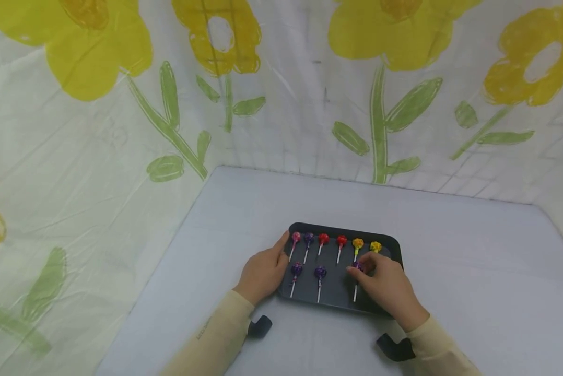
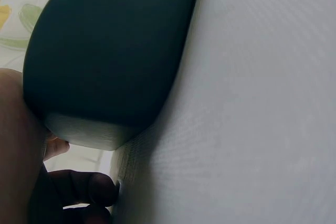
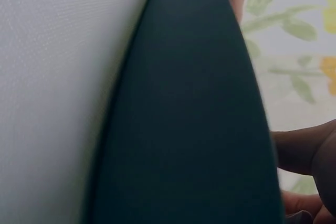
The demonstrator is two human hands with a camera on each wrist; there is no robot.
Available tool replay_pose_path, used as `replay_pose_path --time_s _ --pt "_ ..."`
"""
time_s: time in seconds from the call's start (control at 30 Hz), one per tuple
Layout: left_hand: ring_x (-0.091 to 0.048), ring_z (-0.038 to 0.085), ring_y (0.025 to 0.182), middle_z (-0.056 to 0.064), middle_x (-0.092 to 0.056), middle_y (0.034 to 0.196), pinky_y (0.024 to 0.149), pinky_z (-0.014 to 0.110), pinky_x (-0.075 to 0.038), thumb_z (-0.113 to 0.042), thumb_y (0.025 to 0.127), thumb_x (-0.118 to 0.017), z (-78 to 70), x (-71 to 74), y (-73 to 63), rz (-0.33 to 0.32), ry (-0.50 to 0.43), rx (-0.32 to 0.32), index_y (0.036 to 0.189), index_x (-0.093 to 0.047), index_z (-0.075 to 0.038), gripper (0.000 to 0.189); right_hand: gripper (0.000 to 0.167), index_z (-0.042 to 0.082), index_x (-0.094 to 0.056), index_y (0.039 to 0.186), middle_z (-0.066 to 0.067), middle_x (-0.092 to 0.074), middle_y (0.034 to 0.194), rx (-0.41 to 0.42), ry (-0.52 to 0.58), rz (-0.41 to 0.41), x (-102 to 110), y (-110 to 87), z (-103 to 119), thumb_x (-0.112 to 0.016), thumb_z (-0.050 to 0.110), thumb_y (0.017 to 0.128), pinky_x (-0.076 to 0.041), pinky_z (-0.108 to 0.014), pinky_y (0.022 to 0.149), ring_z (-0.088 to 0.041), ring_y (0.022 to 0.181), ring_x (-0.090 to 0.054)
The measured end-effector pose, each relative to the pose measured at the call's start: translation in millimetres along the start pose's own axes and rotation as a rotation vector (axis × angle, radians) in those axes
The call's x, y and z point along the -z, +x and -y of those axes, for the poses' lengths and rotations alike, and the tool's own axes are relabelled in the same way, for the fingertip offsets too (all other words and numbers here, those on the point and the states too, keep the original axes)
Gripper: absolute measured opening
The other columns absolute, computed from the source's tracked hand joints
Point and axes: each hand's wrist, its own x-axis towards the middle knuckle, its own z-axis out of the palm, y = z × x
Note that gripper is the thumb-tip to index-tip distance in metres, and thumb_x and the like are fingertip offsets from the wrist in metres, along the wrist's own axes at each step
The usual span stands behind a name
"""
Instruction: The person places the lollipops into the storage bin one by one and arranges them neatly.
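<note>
A dark baking tray [image 1: 338, 305] holds two rows of wrapped lollipops. In the far row are a pink lollipop [image 1: 296, 236], a purple one [image 1: 308, 238], two red ones and two yellow ones. Two purple lollipops lie at the left of the near row. My right hand [image 1: 387, 282] pinches another purple lollipop [image 1: 355, 292] by its head, its white stick pointing toward me, over that row's right part. At the tray's left rim, my left hand [image 1: 262, 271] holds the edge, index finger stretched along it. The wrist views show mainly the tray's outer wall [image 2: 115, 51].
A white table [image 1: 244, 198] surrounds the tray. Behind and to the left hangs a pale sheet [image 1: 291, 120] printed with yellow flowers. Black curved pieces [image 1: 261, 327] sit at both wrists.
</note>
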Motion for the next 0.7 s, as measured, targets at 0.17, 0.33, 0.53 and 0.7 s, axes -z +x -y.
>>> replay_pose_path --time_s 0.17,0.33,0.53,0.7 --pt "-0.033 0.013 0.051 -0.004 -0.041 0.057 0.050 0.032 -0.031 -0.028 0.106 -0.043 0.1 -0.1 0.1 0.000 0.004 -0.004 0.164 -0.040 -0.022 0.059 0.032 0.009 -0.075 0.101 0.001 -0.071 0.082 -0.013 -0.007 0.017 -6 2.5 1 -0.083 0.037 0.089 -0.048 -0.033 0.059 -0.013 0.070 -0.060" --pt "-0.034 0.014 0.051 -0.003 -0.041 0.057 0.051 0.032 -0.032 -0.028 0.106 -0.043 1.2 -1.8 0.0 0.001 -0.003 0.002 0.164 -0.039 -0.023 0.059 0.033 0.011 -0.074 0.099 0.003 -0.068 0.076 -0.023 -0.022 0.029 -12 4.3 1 -0.085 0.040 0.087 -0.045 -0.033 0.056 -0.013 0.065 -0.057" --pt "-0.034 0.014 0.051 -0.004 -0.041 0.058 0.051 0.032 -0.032 -0.028 0.106 -0.043 1.0 -2.9 -0.9 -0.001 0.011 0.004 0.164 -0.040 -0.024 0.059 0.033 0.012 -0.073 0.094 0.005 -0.065 0.072 -0.003 -0.045 0.022 -19 3.4 2 -0.087 0.041 0.084 -0.042 -0.033 0.053 -0.013 0.062 -0.054" --pt "-0.032 0.013 0.051 -0.005 -0.040 0.057 0.050 0.031 -0.030 -0.027 0.106 -0.042 -0.6 -1.1 -0.8 -0.012 0.020 -0.001 0.163 -0.042 -0.022 0.058 0.034 0.012 -0.072 0.091 0.006 -0.061 0.068 0.030 -0.067 0.020 -23 3.7 3 -0.088 0.041 0.083 -0.040 -0.033 0.050 -0.012 0.058 -0.052"
